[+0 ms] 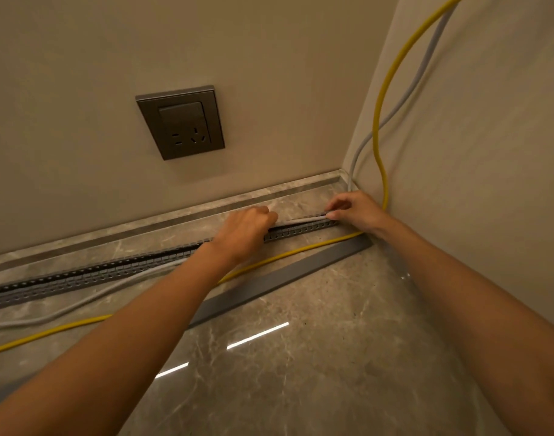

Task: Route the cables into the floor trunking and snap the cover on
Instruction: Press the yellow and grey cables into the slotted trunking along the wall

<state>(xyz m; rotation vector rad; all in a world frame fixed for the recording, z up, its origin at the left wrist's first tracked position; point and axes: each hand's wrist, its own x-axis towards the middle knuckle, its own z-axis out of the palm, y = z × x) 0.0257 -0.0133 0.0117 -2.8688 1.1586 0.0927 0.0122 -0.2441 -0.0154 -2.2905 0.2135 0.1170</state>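
A grey slotted trunking lies open on the marble floor along the wall. A grey cable comes down the corner and runs above the trunking's right end, stretched between my hands. My left hand is closed on it over the trunking. My right hand pinches it near the corner. The same grey cable continues left beside the trunking on the floor. A yellow cable lies loose on the floor in front of the trunking. The flat grey cover lies on the floor nearer me.
A dark wall socket sits on the back wall above the trunking. A side wall closes the corner at right, with both cables hanging down it. A marble skirting runs behind the trunking.
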